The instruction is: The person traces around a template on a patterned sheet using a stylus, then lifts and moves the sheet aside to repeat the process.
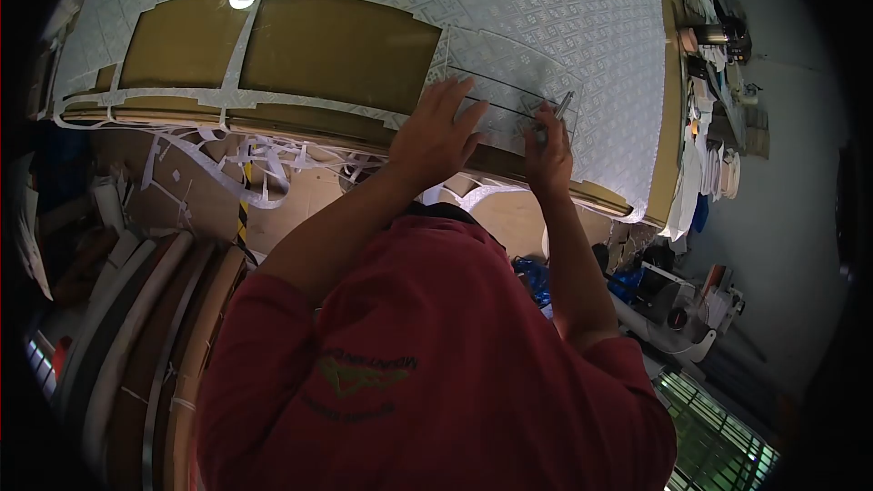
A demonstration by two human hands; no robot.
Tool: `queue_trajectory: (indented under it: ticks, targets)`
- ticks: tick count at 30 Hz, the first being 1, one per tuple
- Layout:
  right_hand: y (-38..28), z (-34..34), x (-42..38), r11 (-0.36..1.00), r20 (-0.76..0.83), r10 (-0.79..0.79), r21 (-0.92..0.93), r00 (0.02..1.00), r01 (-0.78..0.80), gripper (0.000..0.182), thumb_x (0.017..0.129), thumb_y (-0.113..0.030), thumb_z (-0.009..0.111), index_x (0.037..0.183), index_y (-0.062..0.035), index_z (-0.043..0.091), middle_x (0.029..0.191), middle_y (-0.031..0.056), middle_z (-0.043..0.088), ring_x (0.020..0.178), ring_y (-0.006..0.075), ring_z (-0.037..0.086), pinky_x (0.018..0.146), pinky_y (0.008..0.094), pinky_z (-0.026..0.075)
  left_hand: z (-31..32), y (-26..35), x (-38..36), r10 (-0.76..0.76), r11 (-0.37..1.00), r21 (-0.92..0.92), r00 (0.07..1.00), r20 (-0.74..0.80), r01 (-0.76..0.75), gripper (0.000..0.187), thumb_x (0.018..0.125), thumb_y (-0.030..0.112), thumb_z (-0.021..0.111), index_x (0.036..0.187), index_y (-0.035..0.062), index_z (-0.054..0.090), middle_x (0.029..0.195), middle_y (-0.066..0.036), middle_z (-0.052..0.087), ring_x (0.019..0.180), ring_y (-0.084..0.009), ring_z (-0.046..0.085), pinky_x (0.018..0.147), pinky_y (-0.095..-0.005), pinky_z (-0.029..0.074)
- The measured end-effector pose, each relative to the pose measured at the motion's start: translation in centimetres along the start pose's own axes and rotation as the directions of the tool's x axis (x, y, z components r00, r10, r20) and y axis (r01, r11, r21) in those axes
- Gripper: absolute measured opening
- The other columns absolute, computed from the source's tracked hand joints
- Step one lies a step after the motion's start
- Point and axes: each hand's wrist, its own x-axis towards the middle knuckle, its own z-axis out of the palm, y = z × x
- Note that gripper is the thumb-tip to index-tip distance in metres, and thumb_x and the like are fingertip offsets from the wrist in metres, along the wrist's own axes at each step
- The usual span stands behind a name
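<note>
A pale fabric [564, 0] with a raised geometric pattern covers the large table. On it, near the front edge, lies a see-through template [514, 64] with two dark lines across it. My left hand [436, 132] rests with fingers spread on the template's left end. At the template's right end, my right hand [550, 155] is closed round a slim silver pen-like tool [564, 105]. Its tip is too small to make out. Left of my left hand, brown board [336, 50] shows through large cut-out openings, with narrow fabric strips between them.
Fabric scraps [218, 168] hang below the table's front edge. Several upright rolls of material [136, 336] stand at the lower left. Along the right wall are a cluttered shelf [718, 91] and a machine [677, 314]. A cardboard-coloured floor shows beneath the table.
</note>
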Motion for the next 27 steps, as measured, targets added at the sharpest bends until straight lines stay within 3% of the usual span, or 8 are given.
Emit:
queue_trajectory:
  ticks: [5,9,18,20,23,25,26,27]
  targets:
    - [5.2,-2.0,-0.1,0.998,-0.046,0.024,-0.063,0.999,-0.027,0.032,0.093,-0.003,0.073,0.122,-0.0035,0.059,0.137,0.026,0.065,0.121,0.0469,0.064,0.101,0.0492,0.053,0.0,0.3,0.2,-0.032,0.999,-0.004,0.999,-0.033,0.032,0.048,0.087,0.023,0.08,0.13,0.0082,0.064,0.137,-0.019,0.058,0.125,-0.0409,0.056,0.108,-0.0514,0.048]
    - [10.9,-4.7,-2.1,0.989,-0.152,0.121,-0.066,0.981,-0.132,0.03,0.095,-0.006,0.072,0.123,-0.0038,0.059,0.135,0.0236,0.067,0.119,0.0434,0.065,0.099,0.0474,0.054,0.2,0.6,0.3,-0.026,0.994,0.106,1.0,-0.008,0.027,0.048,0.087,0.022,0.082,0.129,0.008,0.065,0.129,-0.017,0.063,0.122,-0.0386,0.058,0.107,-0.0502,0.048]
    - [19.3,-11.6,-5.4,0.998,-0.18,-0.037,-0.058,0.983,0.027,0.03,0.091,0.0,0.072,0.118,-0.0033,0.059,0.128,0.023,0.071,0.113,0.0459,0.066,0.096,0.0506,0.053,1.6,2.1,1.2,-0.131,0.923,0.362,0.991,-0.022,0.13,0.052,0.087,0.024,0.082,0.131,0.0053,0.062,0.133,-0.02,0.064,0.123,-0.0426,0.057,0.106,-0.0524,0.046]
    - [20.5,-12.9,-6.5,1.0,-0.163,0.012,-0.02,0.986,-0.015,0.03,0.092,-0.001,0.071,0.12,-0.0038,0.06,0.13,0.0215,0.07,0.116,0.0437,0.066,0.098,0.0484,0.054,2.0,2.6,1.7,-0.152,0.879,0.452,0.988,-0.032,0.15,0.053,0.086,0.024,0.083,0.131,0.0054,0.062,0.131,-0.02,0.065,0.122,-0.0432,0.058,0.106,-0.0524,0.046]
    - [21.5,-13.0,-6.7,0.999,-0.183,0.046,0.029,0.982,-0.042,0.028,0.093,-0.001,0.07,0.12,-0.0044,0.061,0.131,0.0198,0.069,0.118,0.0417,0.065,0.098,0.0464,0.054,2.4,2.5,3.0,-0.258,0.819,0.529,0.966,-0.005,0.221,0.056,0.086,0.029,0.084,0.131,0.0056,0.061,0.128,-0.02,0.067,0.118,-0.044,0.062,0.104,-0.0526,0.047]
    - [21.3,-13.1,-6.8,0.998,-0.214,0.034,0.057,0.976,-0.022,0.028,0.093,-0.002,0.07,0.119,-0.0045,0.061,0.131,0.0198,0.069,0.117,0.0418,0.065,0.097,0.0466,0.054,2.5,2.9,4.5,-0.456,0.702,0.603,0.89,-0.027,0.378,0.061,0.088,0.04,0.082,0.133,0.0051,0.06,0.123,-0.021,0.069,0.115,-0.0446,0.065,0.104,-0.0524,0.049]
    - [21.1,-13.2,-6.7,0.997,-0.213,0.05,0.064,0.976,-0.037,0.027,0.092,-0.001,0.069,0.118,-0.0045,0.061,0.13,0.0197,0.07,0.115,0.0422,0.065,0.097,0.0474,0.054,2.4,3.0,5.4,-0.454,0.69,0.616,0.89,-0.04,0.38,0.061,0.088,0.04,0.082,0.133,0.0051,0.06,0.123,-0.021,0.069,0.115,-0.0446,0.065,0.104,-0.0524,0.049]
    - [21.0,-13.2,-6.7,0.996,-0.212,0.069,0.073,0.975,-0.054,0.026,0.092,-0.001,0.069,0.117,-0.0045,0.062,0.13,0.0197,0.07,0.113,0.0426,0.064,0.097,0.0482,0.053,2.2,3.0,6.2,-0.573,0.632,0.63,0.819,-0.011,0.451,0.064,0.089,0.045,0.08,0.135,0.0046,0.059,0.125,-0.023,0.069,0.116,-0.0438,0.065,0.103,-0.0521,0.05]
